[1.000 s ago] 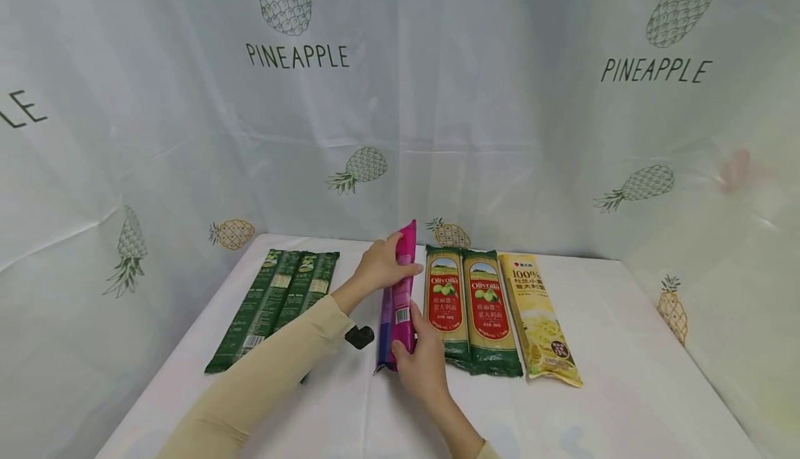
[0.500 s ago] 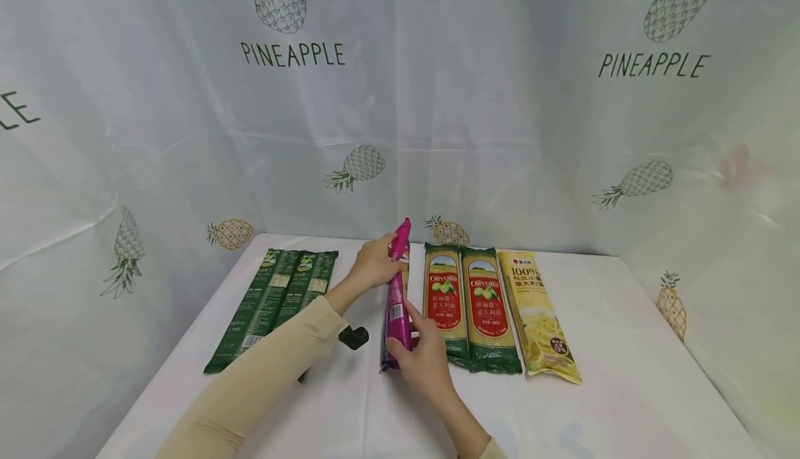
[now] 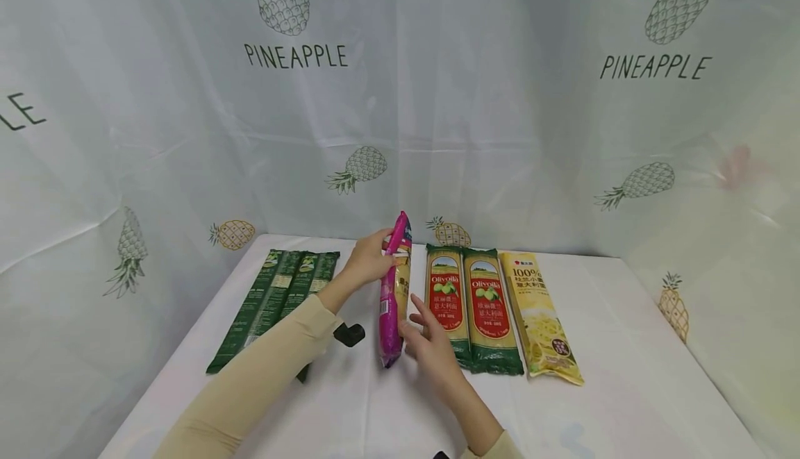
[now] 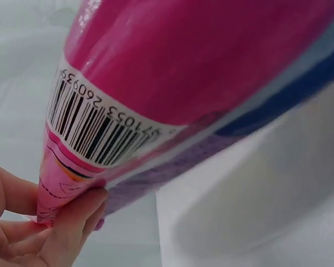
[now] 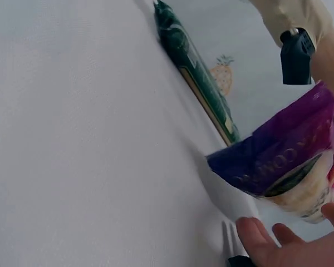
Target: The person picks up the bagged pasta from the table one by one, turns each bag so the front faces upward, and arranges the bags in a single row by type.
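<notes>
Over cloth (image 3: 637,355), left hand (image 3: 369,260) pinches a glossy packet (image 3: 391,299); right hand (image 3: 432,348) spread, perhaps touching

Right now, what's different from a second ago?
The pink packet has rolled leftward, showing more yellow; the right hand has loosened from its lower end, contact unclear. The left hand still grips its upper end; the other packets stayed put.

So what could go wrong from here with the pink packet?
The pink packet might swing or slip: the left hand pinches it by the far end, while the right hand is open at the near end. Lowered further right, it could overlap the closest red-labelled packet.
</notes>
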`<action>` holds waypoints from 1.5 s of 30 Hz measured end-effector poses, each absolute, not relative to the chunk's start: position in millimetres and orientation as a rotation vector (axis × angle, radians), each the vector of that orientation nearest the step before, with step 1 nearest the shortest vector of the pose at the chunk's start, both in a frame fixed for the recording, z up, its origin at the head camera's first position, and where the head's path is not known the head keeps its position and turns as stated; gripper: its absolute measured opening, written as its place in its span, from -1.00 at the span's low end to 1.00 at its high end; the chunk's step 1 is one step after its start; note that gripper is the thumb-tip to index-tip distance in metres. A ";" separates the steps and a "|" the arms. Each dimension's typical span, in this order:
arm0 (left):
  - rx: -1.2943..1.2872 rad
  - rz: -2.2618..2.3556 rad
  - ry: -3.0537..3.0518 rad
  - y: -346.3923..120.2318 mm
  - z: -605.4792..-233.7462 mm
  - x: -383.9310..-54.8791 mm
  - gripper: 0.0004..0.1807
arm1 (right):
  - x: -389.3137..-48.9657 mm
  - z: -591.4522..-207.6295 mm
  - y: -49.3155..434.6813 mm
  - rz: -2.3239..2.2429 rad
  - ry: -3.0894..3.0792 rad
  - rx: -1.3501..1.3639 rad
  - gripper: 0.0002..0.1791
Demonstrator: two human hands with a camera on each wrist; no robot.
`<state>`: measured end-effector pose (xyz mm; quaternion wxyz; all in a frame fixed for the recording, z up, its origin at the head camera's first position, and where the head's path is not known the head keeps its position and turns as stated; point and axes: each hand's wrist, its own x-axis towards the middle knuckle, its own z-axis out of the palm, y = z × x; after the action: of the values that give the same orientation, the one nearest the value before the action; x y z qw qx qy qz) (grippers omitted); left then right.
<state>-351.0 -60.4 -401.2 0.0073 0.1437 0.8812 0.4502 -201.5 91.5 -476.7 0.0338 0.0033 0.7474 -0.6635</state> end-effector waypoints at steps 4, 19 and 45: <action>0.409 1.487 2.678 -61.4 -399.7 -351.9 -0.24 | -205.1 -480.1 95.8 -2.125 2.060 -0.011 -0.16; 0.570 1.234 2.788 -60.3 -398.3 -350.5 -0.15 | -202.9 -485.8 88.4 -2.158 2.282 0.014 -0.16; 0.335 1.599 2.692 -55.1 -407.7 -354.0 -0.06 | -201.7 -472.6 88.4 -1.706 2.935 -0.088 -0.25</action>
<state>-354.0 -55.1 -407.7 -0.0038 0.1065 0.8549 0.5078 -201.7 88.4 -472.6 -0.1270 -0.0258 0.8573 -0.4983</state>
